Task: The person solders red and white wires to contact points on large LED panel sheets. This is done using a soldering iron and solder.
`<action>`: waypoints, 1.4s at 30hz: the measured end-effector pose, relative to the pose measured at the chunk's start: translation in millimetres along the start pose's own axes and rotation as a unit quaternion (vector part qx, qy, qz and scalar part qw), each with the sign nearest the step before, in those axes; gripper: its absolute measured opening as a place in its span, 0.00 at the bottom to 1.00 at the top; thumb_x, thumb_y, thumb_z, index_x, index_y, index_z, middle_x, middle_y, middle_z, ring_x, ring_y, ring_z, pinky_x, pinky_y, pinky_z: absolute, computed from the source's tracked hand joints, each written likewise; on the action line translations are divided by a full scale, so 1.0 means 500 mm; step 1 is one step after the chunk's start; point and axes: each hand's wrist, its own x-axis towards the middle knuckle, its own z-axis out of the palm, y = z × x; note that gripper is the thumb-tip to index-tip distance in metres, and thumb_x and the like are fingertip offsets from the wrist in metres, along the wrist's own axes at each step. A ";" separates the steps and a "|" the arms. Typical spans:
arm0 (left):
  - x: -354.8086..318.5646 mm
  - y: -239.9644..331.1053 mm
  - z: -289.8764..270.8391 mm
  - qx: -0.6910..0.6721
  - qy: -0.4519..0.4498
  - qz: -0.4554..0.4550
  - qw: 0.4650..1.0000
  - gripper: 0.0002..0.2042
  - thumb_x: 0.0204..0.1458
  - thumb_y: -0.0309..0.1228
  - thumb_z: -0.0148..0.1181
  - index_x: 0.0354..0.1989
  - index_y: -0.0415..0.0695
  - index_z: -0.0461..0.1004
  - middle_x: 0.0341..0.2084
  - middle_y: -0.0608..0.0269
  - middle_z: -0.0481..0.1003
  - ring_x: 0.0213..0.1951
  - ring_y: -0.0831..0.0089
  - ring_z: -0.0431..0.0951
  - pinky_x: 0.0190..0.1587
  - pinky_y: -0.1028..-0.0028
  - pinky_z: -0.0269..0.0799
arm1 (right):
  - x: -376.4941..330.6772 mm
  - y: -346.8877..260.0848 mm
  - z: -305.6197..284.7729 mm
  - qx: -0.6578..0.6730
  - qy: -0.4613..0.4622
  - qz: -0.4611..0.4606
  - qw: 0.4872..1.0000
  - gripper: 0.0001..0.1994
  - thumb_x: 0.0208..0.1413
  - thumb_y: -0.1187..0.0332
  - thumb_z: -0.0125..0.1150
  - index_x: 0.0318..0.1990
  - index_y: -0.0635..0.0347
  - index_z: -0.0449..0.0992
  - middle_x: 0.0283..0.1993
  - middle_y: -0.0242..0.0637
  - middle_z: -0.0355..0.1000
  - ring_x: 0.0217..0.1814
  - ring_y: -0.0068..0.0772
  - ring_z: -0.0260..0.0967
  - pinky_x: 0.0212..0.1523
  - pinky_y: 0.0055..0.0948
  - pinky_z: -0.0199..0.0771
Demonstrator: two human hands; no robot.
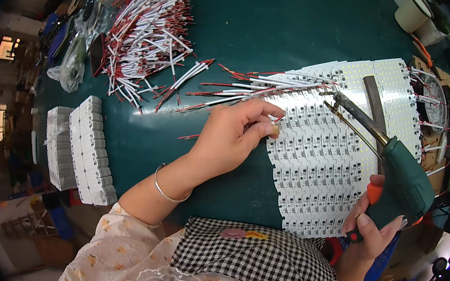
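My left hand (pixel 237 131) is pinched closed near the left edge of the overlapping white LED circuit boards (pixel 316 167). A short red wire end (pixel 279 118) shows at its fingertips; most of that wire is hidden by the hand. My right hand (pixel 373 229) grips a dark green soldering gun (pixel 405 186) with an orange trigger. The gun's thin metal tip and feed tube point up and left over the boards, close to the row of white-sleeved wires (pixel 258 91) that reach the upper boards. A dark flat metal bar (pixel 374 107) lies across the boards behind the gun.
A large heap of white-sleeved red wires (pixel 148 37) lies at the far left, with a few loose wires (pixel 191 75) beside it. Two stacks of white boards (pixel 90 150) stand at the left. A coil of solder (pixel 432 100) and a white cup (pixel 413 15) are at the right.
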 end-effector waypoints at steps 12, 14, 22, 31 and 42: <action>0.017 -0.060 -0.012 0.202 0.137 0.284 0.927 0.13 0.39 0.14 0.62 0.34 0.41 0.80 0.21 0.62 0.73 0.24 0.74 0.72 0.26 0.78 0.67 | 0.000 0.002 0.015 -0.004 0.007 0.022 1.000 0.35 0.41 0.67 0.65 0.53 0.80 0.55 0.17 0.39 0.62 0.11 0.26 0.61 0.12 0.22 0.65; 0.022 -0.067 -0.011 0.270 0.132 0.276 0.913 0.11 0.39 0.16 0.63 0.32 0.42 0.80 0.21 0.62 0.72 0.23 0.73 0.73 0.25 0.77 0.67 | -0.004 0.007 0.013 -0.006 0.009 0.026 1.000 0.34 0.41 0.67 0.65 0.52 0.80 0.55 0.17 0.40 0.63 0.11 0.26 0.61 0.12 0.22 0.65; 0.032 -0.084 -0.016 0.252 0.123 0.271 0.921 0.08 0.39 0.17 0.64 0.30 0.41 0.79 0.21 0.62 0.72 0.23 0.72 0.73 0.25 0.76 0.68 | -0.016 0.011 0.035 -0.042 0.001 0.094 0.995 0.31 0.38 0.71 0.64 0.50 0.81 0.59 0.23 0.44 0.67 0.13 0.26 0.63 0.13 0.20 0.65; 0.039 -0.089 -0.025 0.230 0.107 0.258 0.932 0.07 0.41 0.18 0.63 0.30 0.41 0.79 0.22 0.63 0.73 0.23 0.72 0.72 0.25 0.76 0.66 | -0.022 0.031 0.041 -0.082 -0.054 0.154 0.983 0.28 0.40 0.74 0.61 0.51 0.75 0.61 0.30 0.42 0.66 0.18 0.25 0.65 0.17 0.20 0.69; 0.037 -0.089 -0.028 0.226 0.105 0.256 0.934 0.07 0.40 0.19 0.64 0.29 0.42 0.79 0.22 0.63 0.73 0.23 0.72 0.72 0.26 0.76 0.66 | -0.020 0.029 0.059 -0.103 -0.053 0.188 0.975 0.23 0.42 0.75 0.60 0.49 0.71 0.64 0.31 0.40 0.66 0.23 0.24 0.65 0.19 0.21 0.70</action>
